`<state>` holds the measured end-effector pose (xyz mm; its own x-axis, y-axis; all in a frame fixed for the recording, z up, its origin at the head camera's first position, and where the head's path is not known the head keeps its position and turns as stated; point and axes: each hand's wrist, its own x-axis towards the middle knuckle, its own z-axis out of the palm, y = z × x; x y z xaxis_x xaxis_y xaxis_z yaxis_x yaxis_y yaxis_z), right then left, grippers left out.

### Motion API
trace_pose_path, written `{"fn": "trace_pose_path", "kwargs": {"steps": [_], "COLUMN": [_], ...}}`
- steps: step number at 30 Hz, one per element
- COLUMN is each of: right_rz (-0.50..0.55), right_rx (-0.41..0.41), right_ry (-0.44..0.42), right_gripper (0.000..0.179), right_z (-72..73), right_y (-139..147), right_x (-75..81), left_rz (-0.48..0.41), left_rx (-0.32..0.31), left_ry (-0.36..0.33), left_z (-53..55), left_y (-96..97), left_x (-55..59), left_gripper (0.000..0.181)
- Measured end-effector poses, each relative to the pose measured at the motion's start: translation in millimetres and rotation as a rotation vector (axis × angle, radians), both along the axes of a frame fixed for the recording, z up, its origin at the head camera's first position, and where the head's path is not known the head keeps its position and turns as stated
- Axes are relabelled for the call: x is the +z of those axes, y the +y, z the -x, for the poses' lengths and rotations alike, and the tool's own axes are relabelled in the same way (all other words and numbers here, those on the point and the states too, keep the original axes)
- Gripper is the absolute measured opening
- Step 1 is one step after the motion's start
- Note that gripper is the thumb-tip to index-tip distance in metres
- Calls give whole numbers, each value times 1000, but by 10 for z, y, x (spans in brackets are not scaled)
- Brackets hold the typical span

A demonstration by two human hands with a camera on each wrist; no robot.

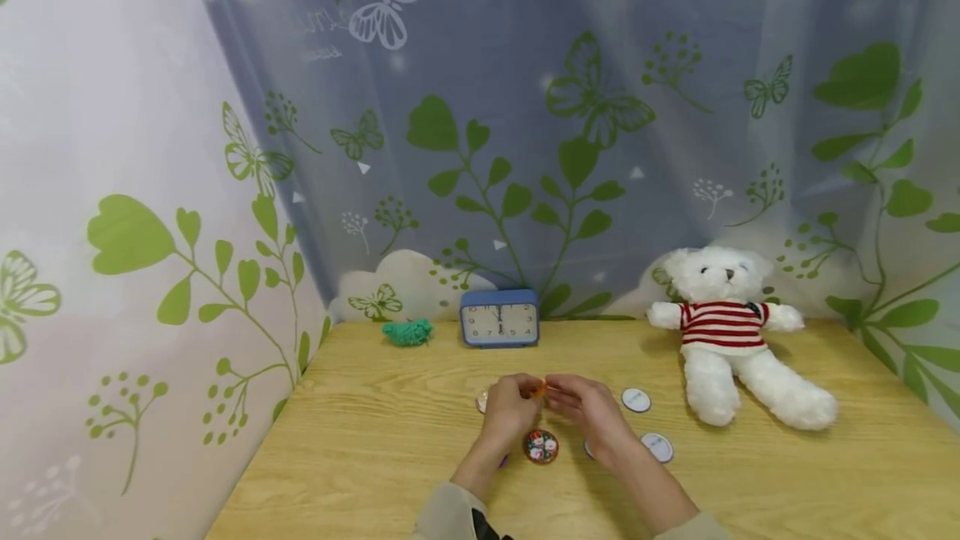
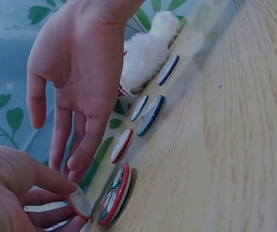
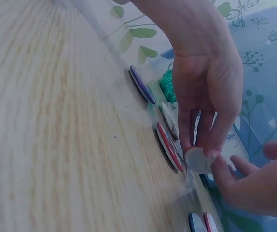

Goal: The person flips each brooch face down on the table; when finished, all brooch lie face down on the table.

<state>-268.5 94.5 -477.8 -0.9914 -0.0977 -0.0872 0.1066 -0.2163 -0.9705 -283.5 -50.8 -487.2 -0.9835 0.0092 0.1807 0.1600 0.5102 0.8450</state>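
My left hand point(image 1: 512, 408) pinches a small round badge point(image 3: 198, 160) between thumb and fingers. Orange shows on it in the head view; its pale flat side shows in both wrist views. My right hand point(image 1: 588, 411) is beside it with fingers extended, fingertips right at the badge's edge. On the table between my forearms lies a floral badge point(image 1: 541, 446) with a red rim. Another badge point(image 1: 482, 401) is partly hidden behind my left hand, and a purple-edged badge point(image 3: 142, 84) lies by the left wrist. Two white-faced badges point(image 1: 636, 400) point(image 1: 657, 447) lie right of my right hand.
At the back of the wooden table point(image 1: 360, 440) stand a blue clock point(image 1: 499, 319) and a bundle of green yarn point(image 1: 407, 332). A white teddy bear point(image 1: 723, 327) in a striped shirt sits at the right. A patterned curtain point(image 1: 480, 65) hangs behind.
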Motion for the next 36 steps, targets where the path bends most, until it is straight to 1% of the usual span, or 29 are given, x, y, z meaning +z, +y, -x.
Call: {"fn": "trace_pose_path", "kwargs": {"steps": [4, 7, 11, 14, 16, 19, 24, 26, 28, 30, 31, 33, 36], "right_rz": [14, 15, 9, 2, 0, -20, -107, -137, -146, -154, -155, -163, -193], "right_rx": [35, 64, 83, 88, 90, 70, -5, -21, -10, 7, 14, 26, 18], "right_ry": [22, 23, 18, 19, 24, 35, 56, 60, 68, 81, 88, 101, 105], "right_gripper": [44, 45, 46, 46, 45, 44, 40, 38, 37, 37, 37, 37, 34], "right_z": [-8, -16, -13, -5, 4, 11, 12, 19, 35, 48, 54, 63, 67], "right_y": [0, 13, 19, 21, 21, 33, 69, 77, 78, 75, 70, 62, 50], "right_x": [15, 16, 0, -9, -11, -11, -36, -49, -54, -41, -31, -13, 1], "left_rz": [-34, -54, -32, -17, -26, -55, -84, -89, -110, -152, -190, -264, -364], "left_rx": [25, 52, 107, 128, 133, 120, 96, 96, 97, 89, 77, 50, 1], "left_ry": [14, 17, 32, 29, 21, 4, -51, -62, -68, -70, -77, -89, -118], "left_z": [7, 7, 17, 28, 35, 46, 57, 54, 45, 35, 31, 26, 22], "left_y": [7, -4, -38, -59, -67, -68, -53, -59, -78, -102, -115, -136, -152], "left_x": [-9, -20, -33, -30, -22, -8, 32, 52, 73, 100, 113, 130, 132], "left_gripper": [12, 14, 16, 16, 16, 15, 14, 14, 15, 18, 21, 27, 36]}}
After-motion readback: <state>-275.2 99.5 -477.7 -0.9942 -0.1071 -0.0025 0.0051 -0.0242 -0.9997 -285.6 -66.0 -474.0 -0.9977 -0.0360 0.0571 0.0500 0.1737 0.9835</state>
